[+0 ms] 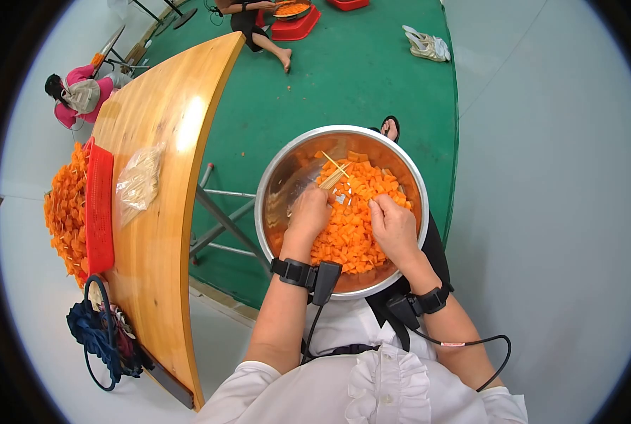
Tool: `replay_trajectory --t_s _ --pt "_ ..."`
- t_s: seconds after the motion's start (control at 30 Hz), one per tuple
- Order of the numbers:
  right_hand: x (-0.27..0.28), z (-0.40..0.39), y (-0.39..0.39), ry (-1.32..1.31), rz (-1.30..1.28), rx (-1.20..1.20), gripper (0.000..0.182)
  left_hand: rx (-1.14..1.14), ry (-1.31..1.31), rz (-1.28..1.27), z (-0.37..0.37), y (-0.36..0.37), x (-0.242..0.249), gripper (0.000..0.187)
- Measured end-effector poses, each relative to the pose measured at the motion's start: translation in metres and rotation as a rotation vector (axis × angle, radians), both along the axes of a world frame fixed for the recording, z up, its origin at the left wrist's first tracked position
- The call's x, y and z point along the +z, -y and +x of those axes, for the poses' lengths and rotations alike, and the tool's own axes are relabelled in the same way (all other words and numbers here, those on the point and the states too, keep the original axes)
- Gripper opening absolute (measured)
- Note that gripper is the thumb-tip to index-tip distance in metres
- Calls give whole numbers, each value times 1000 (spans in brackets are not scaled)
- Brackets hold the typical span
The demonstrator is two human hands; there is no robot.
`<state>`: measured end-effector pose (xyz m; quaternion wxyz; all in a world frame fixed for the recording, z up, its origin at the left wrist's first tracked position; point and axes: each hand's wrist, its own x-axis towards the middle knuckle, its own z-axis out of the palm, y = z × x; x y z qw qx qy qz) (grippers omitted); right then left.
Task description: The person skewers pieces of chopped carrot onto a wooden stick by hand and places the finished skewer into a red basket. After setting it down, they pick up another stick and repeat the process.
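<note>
A large metal bowl [267, 166] rests on my lap, filled with diced orange pieces that look like carrot [347, 244]. Over the left side of the bowl, my left hand [311, 212] is closed around a small bundle of thin wooden sticks [334, 177], their ends fanning out above the carrot. One stick crosses the others near the top. My right hand [394, 225] is pinched at the right side of the pile, its fingertips down among the pieces; whatever they hold is hidden. A clear plastic sheet or bag [294, 187] shows beside my left hand.
Left of me stands a wooden table [167, 233] bearing a bag of sticks [140, 177] and a red basket [99, 212] heaped with skewered carrot. A blue bag [96, 332] is at its near end. Two people sit farther off. Shoes [427, 44] lie on the green mat [358, 78].
</note>
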<state>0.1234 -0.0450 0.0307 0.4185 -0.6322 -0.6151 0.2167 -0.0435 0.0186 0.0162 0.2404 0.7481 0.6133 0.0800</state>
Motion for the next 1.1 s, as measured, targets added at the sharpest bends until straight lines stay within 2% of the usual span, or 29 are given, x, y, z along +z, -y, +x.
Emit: replay_trajectory --t_s 0.17,0.37,0.47,0.57,0.67,1.1 --pt "1 0 1 -3 -28 17 18 13 -120 -52 1 0 4 12" --pt "1 -2 2 6 -22 27 18 73 -4 -14 1 -5 4 10" --pt "7 -2 2 -31 -28 31 18 415 376 -144 7 -12 16 14" --pt "6 -2 3 -54 -19 45 18 636 827 -113 3 -21 8 21" --pt "7 -3 4 -20 -35 99 17 723 1028 -122 2 -22 14 24" --pt "6 -5 7 135 -20 131 18 749 1075 -137 -2 -22 11 17"
